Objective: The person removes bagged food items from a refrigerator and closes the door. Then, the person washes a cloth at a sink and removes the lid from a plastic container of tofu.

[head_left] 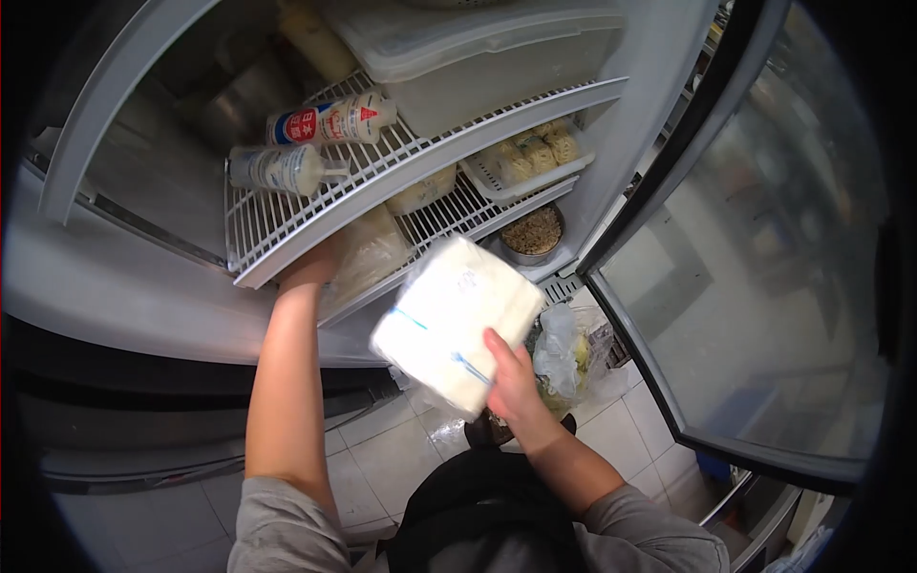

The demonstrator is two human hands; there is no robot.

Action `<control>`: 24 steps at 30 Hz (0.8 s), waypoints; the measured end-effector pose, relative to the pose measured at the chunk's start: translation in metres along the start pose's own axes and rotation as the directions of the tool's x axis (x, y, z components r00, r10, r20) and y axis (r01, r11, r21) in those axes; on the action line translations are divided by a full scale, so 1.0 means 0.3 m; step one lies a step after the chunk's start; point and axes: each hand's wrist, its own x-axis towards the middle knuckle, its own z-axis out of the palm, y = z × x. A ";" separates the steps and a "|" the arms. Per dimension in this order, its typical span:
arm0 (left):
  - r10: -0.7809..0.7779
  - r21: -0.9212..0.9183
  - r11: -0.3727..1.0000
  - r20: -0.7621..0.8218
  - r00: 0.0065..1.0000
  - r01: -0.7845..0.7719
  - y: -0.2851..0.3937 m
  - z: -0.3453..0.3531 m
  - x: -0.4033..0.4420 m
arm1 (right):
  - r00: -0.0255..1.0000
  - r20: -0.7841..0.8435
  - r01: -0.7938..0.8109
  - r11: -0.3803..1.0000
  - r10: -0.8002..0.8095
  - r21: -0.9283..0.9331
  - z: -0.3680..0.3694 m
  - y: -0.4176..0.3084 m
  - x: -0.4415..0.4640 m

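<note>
A flat white package (457, 320) in clear plastic wrap, with small blue marks, is held by its lower right edge in my right hand (516, 382), the thumb on top. My left hand (310, 263) reaches into the fridge under the upper wire shelf (430, 143), beside a clear plastic bag of pale contents (368, 250) on the lower shelf. The shelf edge hides most of its fingers, so their grip cannot be seen.
Two labelled plastic bottles (330, 121) and a large lidded tub (516, 72) occupy the upper shelf. Below are a white tray (535, 172) of wrapped bundles and a metal bowl (533, 234). The glass door (764, 258) stands open at right; plastic bags (564, 353) lie near the floor.
</note>
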 end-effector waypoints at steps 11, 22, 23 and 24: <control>-0.105 -0.376 0.926 -0.146 0.984 0.044 -0.096 0.026 -0.035 | 0.929 -0.081 0.361 0.932 -0.362 -0.022 0.462 0.379 0.352; 0.033 -0.152 0.987 -0.102 0.994 -0.048 0.045 -0.078 -0.076 | 0.953 0.207 -0.241 0.968 0.223 0.069 0.463 0.283 0.455; 0.004 -0.108 0.994 0.190 0.982 0.017 0.094 -0.144 -0.076 | 0.952 0.193 -0.227 0.971 0.236 -0.070 0.407 0.257 0.408; 0.015 -0.107 0.994 0.200 0.980 0.007 0.098 -0.113 -0.075 | 0.952 0.178 -0.212 0.955 0.250 -0.209 0.352 0.230 0.359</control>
